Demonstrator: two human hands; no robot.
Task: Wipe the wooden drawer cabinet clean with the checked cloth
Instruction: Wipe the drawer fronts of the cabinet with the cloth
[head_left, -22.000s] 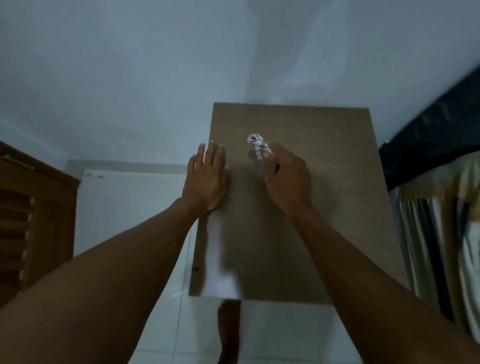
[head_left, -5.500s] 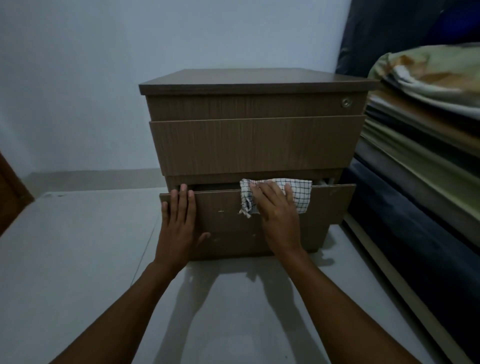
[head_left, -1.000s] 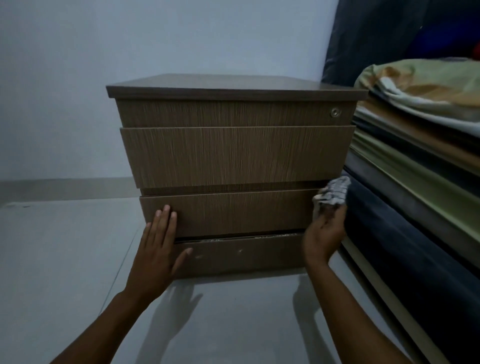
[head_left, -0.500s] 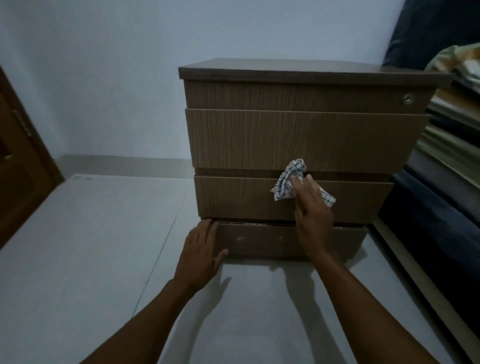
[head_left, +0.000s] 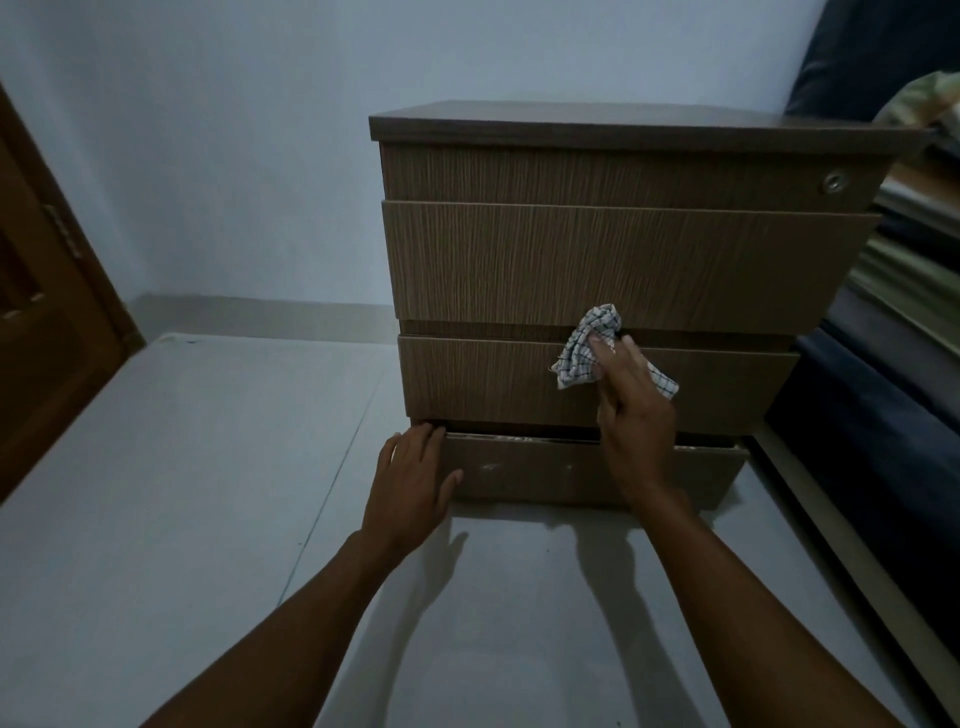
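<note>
The wooden drawer cabinet (head_left: 613, 260) stands on the floor in front of me, with a keyhole (head_left: 834, 183) at its top right. My right hand (head_left: 631, 410) presses the white checked cloth (head_left: 587, 348) flat against the front of the middle drawer, near its upper edge. The bottom drawer (head_left: 550, 475) sits slightly pulled out and tilted. My left hand (head_left: 413, 480) rests with spread fingers on that drawer's left end, holding nothing.
A brown wooden door (head_left: 47, 322) is at the far left. A dark mattress with stacked folded bedding (head_left: 904, 270) presses against the cabinet's right side. Grey tiled floor (head_left: 208, 467) spreads to the left and in front.
Over the last second my right hand brought the cloth from the cabinet's right edge to the middle drawer's front. My left hand dropped from the middle drawer to the bottom drawer's left end.
</note>
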